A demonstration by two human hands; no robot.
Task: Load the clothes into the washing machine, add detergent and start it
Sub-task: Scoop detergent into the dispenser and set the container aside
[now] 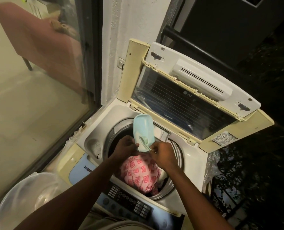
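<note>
Washing machine (192,156): a top-loader was shown at the centre of the frame, its hinged lid (187,95) raised toward the upper right.
Drum contents: a pink cloth with a square pattern (140,173) was seen lying in the open drum, in the lower centre.
Detergent container (143,130): a pale blue-green tub was held tilted over the drum opening, just above the cloth, its mouth turned toward the lower edge of the frame.
Left hand (125,146): it was closed on the lower end of the detergent container, from the left side.
Right hand (162,154): the fingers were pinched on the handle of a small scoop (143,141) — the scoop's bowl was seen inside the container's mouth.
Control panel (129,203): a dark strip of buttons was shown along the machine's near edge, at the bottom centre.
Basin (21,198): a translucent plastic basin was seen at the lower left — beside the machine.
</note>
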